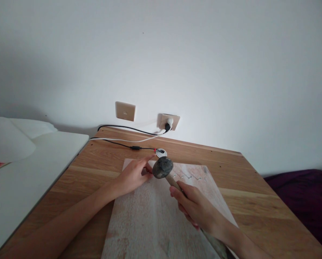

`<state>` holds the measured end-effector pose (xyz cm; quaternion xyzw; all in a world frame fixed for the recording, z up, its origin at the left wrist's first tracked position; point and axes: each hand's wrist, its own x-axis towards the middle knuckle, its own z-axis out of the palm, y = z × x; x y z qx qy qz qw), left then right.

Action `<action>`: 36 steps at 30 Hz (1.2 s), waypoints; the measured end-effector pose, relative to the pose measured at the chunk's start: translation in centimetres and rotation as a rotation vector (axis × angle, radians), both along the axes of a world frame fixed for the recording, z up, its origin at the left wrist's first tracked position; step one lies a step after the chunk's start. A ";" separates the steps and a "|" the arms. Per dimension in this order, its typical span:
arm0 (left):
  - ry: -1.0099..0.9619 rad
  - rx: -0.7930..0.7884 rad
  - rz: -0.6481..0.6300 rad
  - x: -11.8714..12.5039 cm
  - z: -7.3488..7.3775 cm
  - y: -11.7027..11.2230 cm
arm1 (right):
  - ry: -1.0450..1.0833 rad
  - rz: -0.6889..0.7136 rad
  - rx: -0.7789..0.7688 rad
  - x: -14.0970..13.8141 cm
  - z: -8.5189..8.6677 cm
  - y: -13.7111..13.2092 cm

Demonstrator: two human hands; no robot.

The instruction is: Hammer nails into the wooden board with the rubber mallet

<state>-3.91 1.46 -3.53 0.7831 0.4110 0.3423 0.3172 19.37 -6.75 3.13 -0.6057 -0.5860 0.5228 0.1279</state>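
A pale whitewashed wooden board (155,219) lies on the wooden table (247,187). My right hand (197,208) is closed around the wooden handle of a hammer (163,168), whose dark round head hangs just above the board's far part. My left hand (135,174) rests on the board left of the hammer head, with the fingers pinched together near it. What they pinch is too small to make out. Several nails (189,176) stand in a row in the board to the right of the hammer head.
A white table (28,169) with white paper stands at the left. Black and white cables (128,138) run across the far table edge to a wall socket (168,121). A small round white object (161,152) lies beyond the board. Dark purple fabric (298,194) lies at right.
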 end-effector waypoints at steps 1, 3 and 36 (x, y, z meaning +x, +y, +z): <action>0.002 -0.002 -0.003 0.0 -0.1 0.0 | -0.009 0.008 0.003 0.0 0.0 -0.1; 0.006 -0.001 -0.013 -0.1 -0.3 0.1 | -0.029 0.021 0.010 -0.1 -0.1 -0.3; 0.008 0.099 -0.074 -0.5 -0.6 0.3 | -0.020 -0.207 -0.079 3.2 0.5 -4.9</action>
